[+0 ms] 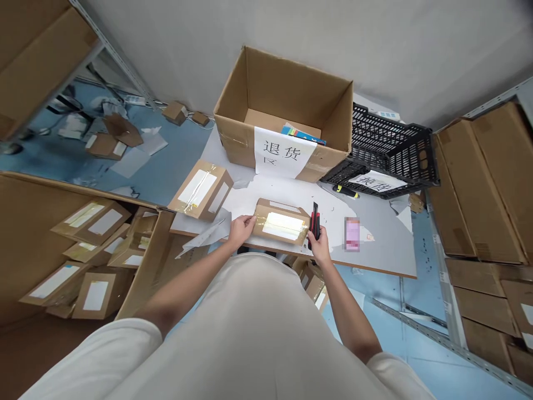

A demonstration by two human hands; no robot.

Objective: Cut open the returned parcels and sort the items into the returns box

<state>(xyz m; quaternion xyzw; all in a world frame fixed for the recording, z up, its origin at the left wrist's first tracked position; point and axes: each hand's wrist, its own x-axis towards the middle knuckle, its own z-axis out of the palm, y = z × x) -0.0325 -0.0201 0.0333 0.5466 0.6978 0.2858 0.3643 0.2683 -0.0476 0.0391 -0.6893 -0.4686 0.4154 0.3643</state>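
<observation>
Fingers of the left hand [240, 231] are together, clamped on the left end of the box [283, 222]. Fingers of the right hand [320, 244] are wrapped around the knife [315, 222], which points away from the body at the box's right end. Whether its blade is extended cannot be told. The box lies between both sets of fingers, label up, on the near edge of the table [387, 222]. Tape [287, 220] crosses the label.

Step in hand, as judged: steadying the box with the knife ready. The next move appears to call for bringing the knife over the tape, with the left fingers clear of the cutting line.

A second box [202, 189] sits left of and beyond the left fingers; the carton [237, 147] stands beyond both hands.
</observation>
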